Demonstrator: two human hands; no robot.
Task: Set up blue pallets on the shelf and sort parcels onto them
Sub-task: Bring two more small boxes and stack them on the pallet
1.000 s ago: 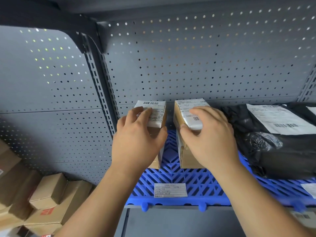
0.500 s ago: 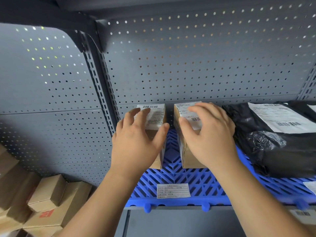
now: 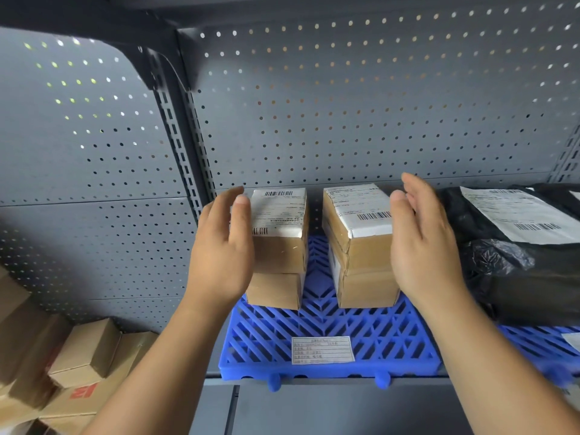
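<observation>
Here both of my grips are released, fingers straight and holding nothing. My left grip (image 3: 219,262) stands left of centre, palm turned to the left stack (image 3: 277,246) of two brown boxes. Its thumb overlaps the top box's left edge, and I cannot tell whether it touches. My right grip (image 3: 423,246) stands right of centre beside the right stack (image 3: 361,246), thumb by the top corner. Contact there is just as unclear, and the hand hides that stack's right side.

Both stacks stand apart on the blue pallet (image 3: 317,328) at the centre of the frame, with blue grid showing between them. Each top box carries a white barcode label whose print is too small to read. I cannot say for sure how many boxes make up the right stack. A paper label (image 3: 322,350) lies flat near the pallet's front edge, its writing illegible. The pallet rests on the grey shelf (image 3: 329,383), its pegs overhanging the front lip.

At the right, a black bag (image 3: 518,277) with a white label lies on a second pallet (image 3: 533,340), both cut off by the frame edge. Behind everything is a pegboard (image 3: 345,105). In the lower left, brown cartons (image 3: 84,356) are piled, blurred and partly cut off.
</observation>
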